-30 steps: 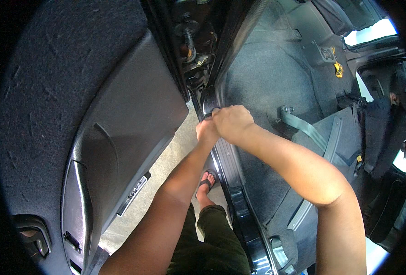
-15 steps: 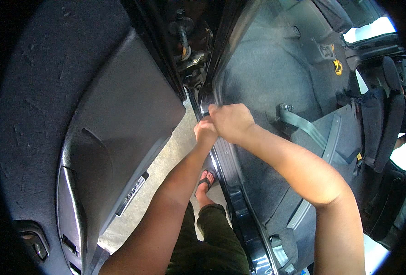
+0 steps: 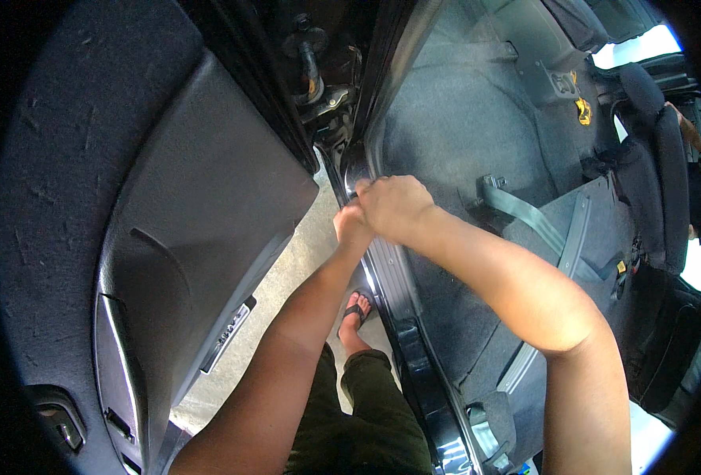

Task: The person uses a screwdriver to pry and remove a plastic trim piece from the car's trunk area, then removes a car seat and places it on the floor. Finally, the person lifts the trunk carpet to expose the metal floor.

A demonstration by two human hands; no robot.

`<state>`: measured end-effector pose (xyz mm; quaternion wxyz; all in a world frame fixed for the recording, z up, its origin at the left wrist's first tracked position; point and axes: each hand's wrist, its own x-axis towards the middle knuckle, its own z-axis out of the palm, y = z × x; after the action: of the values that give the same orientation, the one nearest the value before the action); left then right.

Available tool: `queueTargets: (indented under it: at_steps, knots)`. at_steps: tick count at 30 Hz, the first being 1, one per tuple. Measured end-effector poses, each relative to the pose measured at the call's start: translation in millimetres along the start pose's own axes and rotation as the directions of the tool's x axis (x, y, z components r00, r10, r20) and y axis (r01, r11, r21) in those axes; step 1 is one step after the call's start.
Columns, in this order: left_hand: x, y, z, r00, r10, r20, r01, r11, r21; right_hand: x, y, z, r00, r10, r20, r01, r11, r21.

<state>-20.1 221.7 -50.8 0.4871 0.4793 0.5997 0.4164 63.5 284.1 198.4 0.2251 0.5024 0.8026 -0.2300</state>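
Observation:
Both of my hands meet over the front end of the car's door sill (image 3: 393,273), by the open doorway. My left hand (image 3: 354,226) is closed low against the sill's outer edge. Just above and to its right, my right hand (image 3: 398,207) is curled with its knuckles up, its thumb side touching or overlapping the left hand. Whatever the fingers grip is hidden beneath them. Beyond the hands, the sill curves up into the black door frame (image 3: 373,103).
The open car door (image 3: 216,174) fills the left side. Door hinge parts (image 3: 331,103) show ahead. Inside lie bare grey carpet (image 3: 461,119), a metal bracket (image 3: 521,210), a yellow connector (image 3: 583,111) and a dark seat (image 3: 667,174). Another person's arm (image 3: 687,131) reaches in behind the seat.
My right hand has shifted slightly left, closer over the left one. On the far side, the dark seat has moved or tilted, and another person's arm now shows beside it.

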Motion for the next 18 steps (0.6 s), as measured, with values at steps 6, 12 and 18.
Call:
queueTargets:
  at_steps: [6, 12, 18]
  knots:
    - [0.0, 13.8, -4.1, 0.989, -0.001, 0.146, -0.098, 0.734, 0.672, -0.8, 9.8, 11.0, 0.946, -0.203, -0.251, 0.175, 0.976, -0.130]
    - [-4.9, 3.7, -7.6, 0.989, 0.052, 0.136, -0.122, 0.800, 0.587, 0.8, 8.7, 6.0, 0.958, -0.151, -0.245, 0.171, 0.983, 0.064]
    - [-11.7, 2.7, -6.1, 0.982, 0.181, 0.059, -0.180, 0.777, 0.603, 2.2, -3.0, -5.0, 0.999, -0.039, -0.004, 0.039, 0.999, 0.005]
